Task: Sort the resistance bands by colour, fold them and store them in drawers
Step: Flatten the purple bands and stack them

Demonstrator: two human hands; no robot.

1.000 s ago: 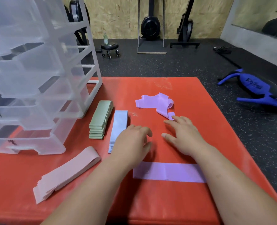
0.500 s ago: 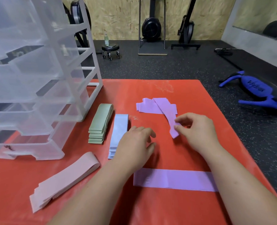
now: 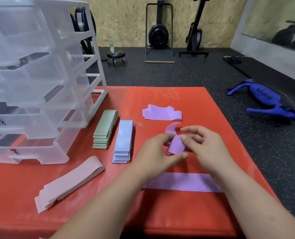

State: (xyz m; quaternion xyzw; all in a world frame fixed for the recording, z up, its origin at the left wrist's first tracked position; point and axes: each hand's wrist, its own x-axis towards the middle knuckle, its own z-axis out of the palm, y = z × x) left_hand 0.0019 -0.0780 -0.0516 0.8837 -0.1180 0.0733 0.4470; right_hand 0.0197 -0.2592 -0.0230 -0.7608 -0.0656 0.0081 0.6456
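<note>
Head view: your left hand [image 3: 158, 152] and right hand [image 3: 207, 147] together pinch a twisted purple elastic resistance band [image 3: 175, 144] above the red padded mat [image 3: 186, 97], between a loose purple band pile [image 3: 161, 114] and a flat purple band [image 3: 186, 182].

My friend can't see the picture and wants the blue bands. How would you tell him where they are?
Find the big red mat with the clear plastic drawer unit standing on its far left corner. Just right of the drawers lie two neat stacks side by side, and the light blue stack is the right one. It alone is blue: beside it is the green stack, and the pink pile lies nearer, slanted.
</note>
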